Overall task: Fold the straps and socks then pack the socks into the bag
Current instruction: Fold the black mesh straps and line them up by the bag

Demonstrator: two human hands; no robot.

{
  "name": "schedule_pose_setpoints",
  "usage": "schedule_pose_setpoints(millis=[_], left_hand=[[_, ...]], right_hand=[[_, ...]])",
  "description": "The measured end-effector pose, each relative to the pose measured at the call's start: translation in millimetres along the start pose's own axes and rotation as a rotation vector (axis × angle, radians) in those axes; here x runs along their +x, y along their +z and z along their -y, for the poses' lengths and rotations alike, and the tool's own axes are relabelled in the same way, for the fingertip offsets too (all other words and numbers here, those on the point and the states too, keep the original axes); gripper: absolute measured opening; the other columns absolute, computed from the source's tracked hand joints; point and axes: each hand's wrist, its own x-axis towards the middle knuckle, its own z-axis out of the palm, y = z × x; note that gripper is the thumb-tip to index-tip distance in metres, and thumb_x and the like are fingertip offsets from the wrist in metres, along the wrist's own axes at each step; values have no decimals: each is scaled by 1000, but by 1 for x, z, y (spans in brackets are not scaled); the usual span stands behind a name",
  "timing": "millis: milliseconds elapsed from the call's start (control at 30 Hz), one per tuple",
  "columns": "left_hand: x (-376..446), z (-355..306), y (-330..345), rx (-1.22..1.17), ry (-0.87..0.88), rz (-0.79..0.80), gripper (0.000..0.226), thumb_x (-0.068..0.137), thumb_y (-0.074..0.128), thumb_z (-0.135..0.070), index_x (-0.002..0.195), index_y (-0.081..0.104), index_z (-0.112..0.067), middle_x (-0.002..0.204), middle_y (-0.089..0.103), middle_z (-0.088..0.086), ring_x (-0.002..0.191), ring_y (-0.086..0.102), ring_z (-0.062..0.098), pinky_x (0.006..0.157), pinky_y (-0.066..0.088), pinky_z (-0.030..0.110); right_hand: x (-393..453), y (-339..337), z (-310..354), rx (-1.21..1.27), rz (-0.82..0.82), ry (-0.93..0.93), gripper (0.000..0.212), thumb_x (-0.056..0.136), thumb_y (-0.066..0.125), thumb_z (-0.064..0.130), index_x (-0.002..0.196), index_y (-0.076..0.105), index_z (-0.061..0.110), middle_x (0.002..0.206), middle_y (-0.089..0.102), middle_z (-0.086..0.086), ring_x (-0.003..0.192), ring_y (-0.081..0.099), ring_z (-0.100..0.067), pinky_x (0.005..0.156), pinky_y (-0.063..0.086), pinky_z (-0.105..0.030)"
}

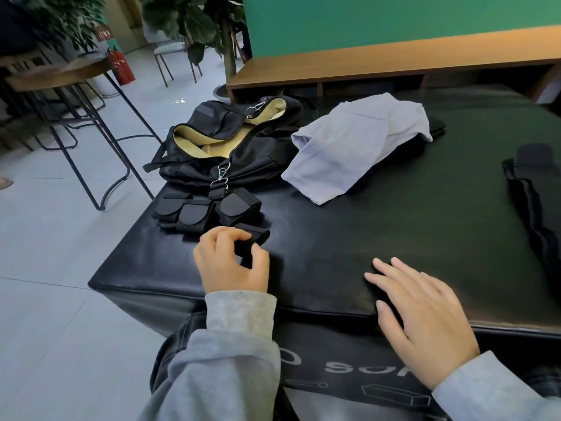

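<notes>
Now left hand [232, 259] pinches a folded black strap [253, 237] near the table's [394, 226] left front edge, just in front of three other folded straps [206, 209]. Right hand [425, 317] lies flat on the table, fingers spread, holding nothing. Black bag [230, 141] sits open at the far left corner, pale grey cloth [349, 150] beside it.

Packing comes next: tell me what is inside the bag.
The open bag shows only its yellow lining; no socks are visible inside. Its black flap covers part of the interior.
</notes>
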Motion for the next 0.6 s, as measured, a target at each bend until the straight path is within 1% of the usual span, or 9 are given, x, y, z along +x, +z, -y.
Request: schedule_pose_setpoints(millis=[67, 133, 200, 267, 333, 400, 467, 533, 600], left_hand=[[1, 2, -4, -56, 31, -59, 21, 72, 53, -27, 86, 60, -13, 100, 48, -5, 93, 39, 9, 83, 30, 9], [5, 8, -8, -66, 18, -109, 23, 73, 52, -29, 88, 60, -13, 103, 47, -4, 97, 40, 10, 88, 32, 18], [12, 14, -13, -52, -10, -139, 25, 75, 53, -31, 89, 60, -12, 105, 48, -2, 101, 43, 14, 90, 32, 22], [19, 22, -21, -23, -42, -151, 24, 77, 55, -30, 90, 61, -10, 106, 53, 5, 104, 47, 20, 92, 30, 21], [25, 31, -30, 12, -47, -175, 22, 78, 60, -23, 91, 62, -6, 107, 56, 14, 106, 49, 26, 93, 29, 20], [30, 44, -38, 36, -48, -200, 22, 78, 61, -21, 92, 62, -3, 106, 57, 18, 106, 49, 28, 96, 27, 17], [32, 57, -43, 38, -89, -210, 24, 78, 60, -21, 92, 62, -2, 108, 56, 19, 107, 48, 27, 97, 27, 17], [31, 65, -46, 15, -136, -207, 24, 79, 59, -22, 94, 61, -2, 111, 55, 19, 109, 47, 25, 98, 29, 22], [30, 68, -47, -6, -171, -189, 23, 81, 61, -18, 94, 61, 0, 111, 54, 20, 111, 47, 27, 96, 28, 17]], right_hand=[[0, 0, 0, 2, -4, 3, 42, 85, 35, 32, 111, 67, 23, 126, 61, 5, 124, 41, -12, 98, 29, -32], [0, -1, 1, -1, -3, 6, 43, 85, 35, 32, 111, 67, 23, 126, 61, 5, 124, 41, -12, 98, 29, -32], [1, -1, 1, -8, 5, 11, 43, 85, 35, 32, 111, 67, 23, 126, 61, 5, 124, 41, -12, 98, 28, -32], [1, -2, 1, -22, 13, 14, 43, 85, 35, 32, 111, 67, 23, 126, 61, 5, 124, 41, -12, 98, 29, -32], [-1, -2, 3, -51, 24, 14, 45, 87, 32, 32, 113, 66, 22, 127, 60, 4, 125, 40, -13, 98, 29, -34], [-2, 0, 8, -110, 40, 6, 51, 94, 22, 31, 118, 65, 19, 129, 59, 1, 126, 42, -18, 99, 29, -38], [1, 3, 16, -171, 82, -5, 65, 98, 6, 38, 122, 63, 14, 131, 58, -3, 125, 49, -24, 99, 29, -40], [6, 8, 25, -210, 121, -38, 73, 98, 1, 44, 125, 60, 10, 133, 56, -6, 124, 52, -27, 99, 29, -41], [13, 15, 36, -239, 145, -87, 76, 98, 0, 47, 125, 60, 8, 132, 57, -7, 123, 53, -28, 98, 28, -40]])
